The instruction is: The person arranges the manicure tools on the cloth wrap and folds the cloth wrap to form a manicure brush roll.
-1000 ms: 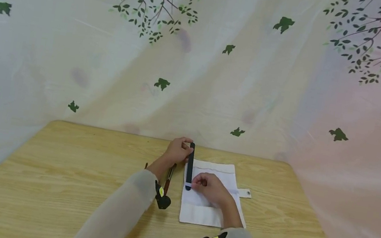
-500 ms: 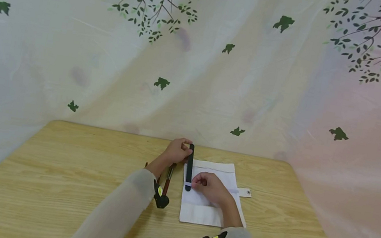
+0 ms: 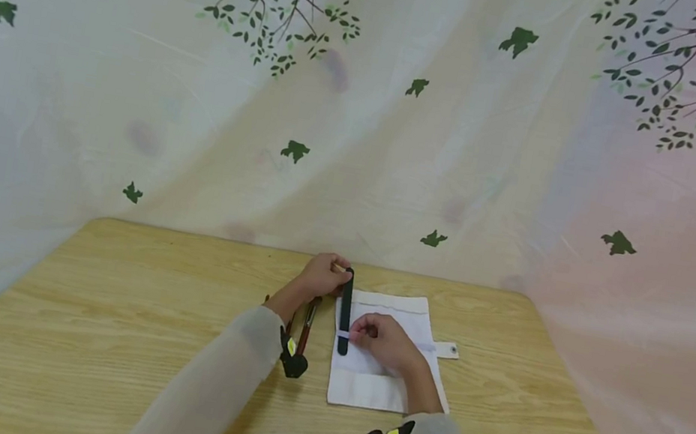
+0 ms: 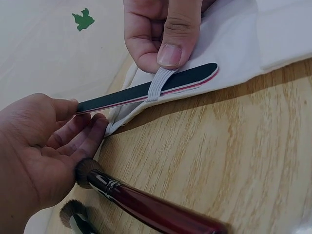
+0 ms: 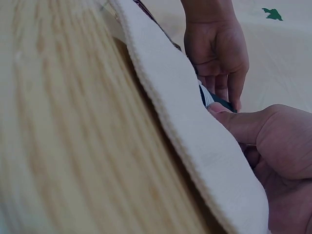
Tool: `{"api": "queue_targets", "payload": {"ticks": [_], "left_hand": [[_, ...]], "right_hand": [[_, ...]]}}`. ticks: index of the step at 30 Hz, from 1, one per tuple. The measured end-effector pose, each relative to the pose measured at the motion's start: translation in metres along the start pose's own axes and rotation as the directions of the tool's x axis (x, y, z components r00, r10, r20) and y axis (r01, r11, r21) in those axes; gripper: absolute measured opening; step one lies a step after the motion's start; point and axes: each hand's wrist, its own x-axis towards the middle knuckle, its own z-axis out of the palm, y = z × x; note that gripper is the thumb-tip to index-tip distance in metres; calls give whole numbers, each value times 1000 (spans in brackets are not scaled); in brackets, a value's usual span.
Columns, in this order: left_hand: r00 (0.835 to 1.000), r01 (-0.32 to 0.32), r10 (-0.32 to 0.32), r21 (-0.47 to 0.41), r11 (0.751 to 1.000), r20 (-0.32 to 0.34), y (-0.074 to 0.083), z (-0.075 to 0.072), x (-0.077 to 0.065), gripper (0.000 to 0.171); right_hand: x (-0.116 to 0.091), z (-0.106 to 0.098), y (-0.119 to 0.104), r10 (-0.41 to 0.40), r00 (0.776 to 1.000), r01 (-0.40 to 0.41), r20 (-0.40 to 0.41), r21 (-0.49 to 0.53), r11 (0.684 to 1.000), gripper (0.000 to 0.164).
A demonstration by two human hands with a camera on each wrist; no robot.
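A dark nail file (image 4: 136, 92) with a red and white edge runs under a white elastic band (image 4: 160, 84) on a white fabric roll-up pouch (image 3: 375, 388). My left hand (image 3: 323, 275) pinches the file's far end between thumb and fingers. With thumb and curled fingers, my right hand (image 3: 388, 343) pinches the elastic band just right of the file, lifting it in a loop. The file's rounded near end sticks out past the band over the cloth. In the right wrist view, the pouch's raised edge hides most of the file.
A makeup brush with a red handle (image 4: 156, 207) lies on the wooden table (image 3: 163, 347) left of the pouch, and a second brush (image 4: 77, 215) lies beside it. The pouch's snap strap (image 3: 447, 350) extends right. A leaf-printed curtain (image 3: 361, 135) hangs behind the table.
The nail file has slid further through the elastic band toward the near side, with my left hand following its far end. My right hand stays at the band.
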Motion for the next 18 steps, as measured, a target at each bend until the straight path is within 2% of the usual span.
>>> {"api": "queue_targets", "payload": {"ticks": [10, 18], "left_hand": [[1000, -9, 9, -27, 1000, 21, -3, -1, 1, 21], [999, -4, 5, -13, 1000, 51, -4, -2, 0, 18]], "right_hand": [[-1, -1, -3, -7, 1000, 7, 3, -11, 1000, 6], [-3, -1, -4, -8, 1000, 8, 8, -4, 1000, 6]]}}
